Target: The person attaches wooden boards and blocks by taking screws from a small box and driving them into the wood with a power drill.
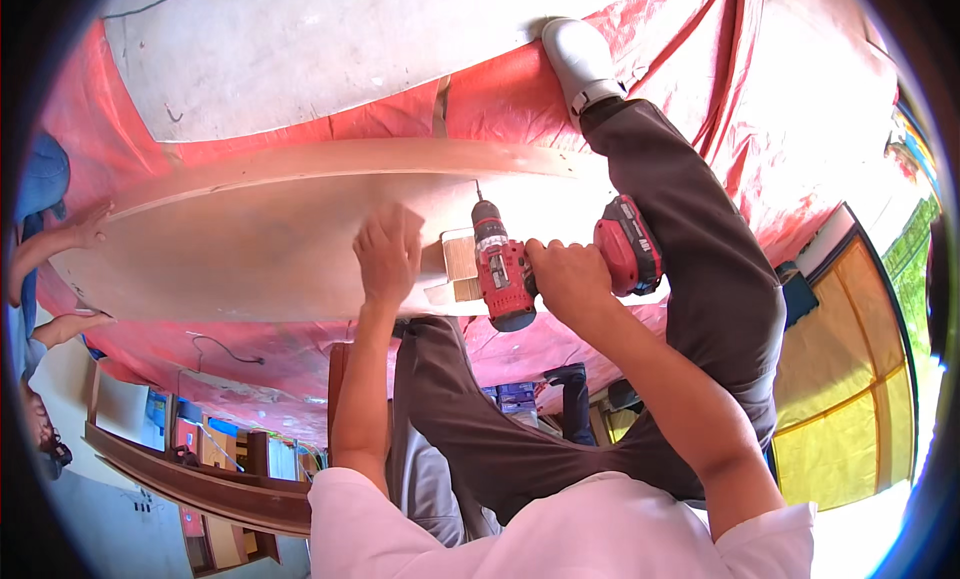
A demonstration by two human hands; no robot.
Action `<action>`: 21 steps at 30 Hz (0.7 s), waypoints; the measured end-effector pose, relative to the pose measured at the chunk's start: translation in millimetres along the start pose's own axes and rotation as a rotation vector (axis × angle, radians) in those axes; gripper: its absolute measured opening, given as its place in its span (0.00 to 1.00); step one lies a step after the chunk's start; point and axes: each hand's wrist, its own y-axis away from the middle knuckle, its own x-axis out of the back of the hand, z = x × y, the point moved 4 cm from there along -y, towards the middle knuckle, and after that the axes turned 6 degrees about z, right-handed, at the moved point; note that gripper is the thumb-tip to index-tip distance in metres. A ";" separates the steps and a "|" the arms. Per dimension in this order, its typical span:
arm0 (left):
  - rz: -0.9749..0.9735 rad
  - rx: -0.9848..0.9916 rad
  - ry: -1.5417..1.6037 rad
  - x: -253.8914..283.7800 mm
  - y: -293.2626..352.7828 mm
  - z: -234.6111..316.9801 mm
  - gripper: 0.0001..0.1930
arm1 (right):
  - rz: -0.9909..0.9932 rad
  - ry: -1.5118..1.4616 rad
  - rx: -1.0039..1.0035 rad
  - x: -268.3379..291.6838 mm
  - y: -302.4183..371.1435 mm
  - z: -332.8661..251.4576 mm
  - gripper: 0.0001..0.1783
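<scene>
My right hand (572, 284) is wrapped round the grip of a red cordless drill (503, 279), its battery pack (628, 244) lying near my thigh. The drill's thin bit points away from me, its tip by the raised wooden edge strip (330, 167) of a long curved wooden panel (240, 244). Whether the tip touches the strip I cannot tell. Over the panel, left of the drill, hovers my left hand (390, 251); motion smears its fingers. Beside the drill, a small wood-grained piece (460, 259) shows on the panel.
At the far left another person's hands (92, 227) rest on the panel's end. Red sheeting (500, 94) covers the floor, with a large pale board (300, 54) beyond. My legs straddle the near area. A yellow-panelled frame (850, 359) stands at right; brown wooden beams (200, 489) lie lower left.
</scene>
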 end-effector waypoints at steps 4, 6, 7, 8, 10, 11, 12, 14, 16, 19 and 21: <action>0.119 -0.106 0.003 -26.1 21.2 -6.9 0.38 | 0.066 0.035 -0.016 0.7 -0.4 -0.8 0.09; 0.295 -0.271 0.160 -24.2 -15.8 10.7 0.32 | 0.076 0.032 -0.023 0.9 -1.8 1.1 0.08; 0.297 -0.355 0.288 -24.2 -44.4 21.3 0.29 | 0.041 0.011 -0.010 -0.3 -1.4 1.0 0.08; 0.136 -0.416 0.243 -29.3 -68.5 31.7 0.26 | 0.032 -0.020 0.002 -0.3 -1.1 0.6 0.09; -0.193 -0.471 0.171 -42.7 -122.7 48.3 0.24 | 0.053 0.009 -0.004 0.8 -2.4 0.1 0.08; -0.385 -0.455 0.142 -52.1 -139.4 52.2 0.24 | 0.059 0.023 -0.013 0.7 -2.4 -0.8 0.07; -0.582 -0.432 0.108 -61.2 -146.3 51.7 0.25 | 0.058 0.023 -0.022 0.6 -2.6 -1.3 0.07; -0.611 -0.368 0.261 -65.2 -151.1 45.3 0.26 | 0.069 0.029 -0.019 1.1 -2.2 -3.0 0.06; -0.597 -0.384 0.380 -67.9 -149.7 38.3 0.27 | 0.086 0.020 -0.017 1.7 -2.2 -2.8 0.06; -0.520 -0.537 0.420 -69.4 -146.7 37.1 0.28 | 0.084 0.024 -0.035 0.0 -3.5 -1.6 0.06; -0.457 -0.646 0.311 -67.8 -145.2 39.2 0.26 | 0.076 0.047 -0.030 -0.4 -3.4 -1.8 0.06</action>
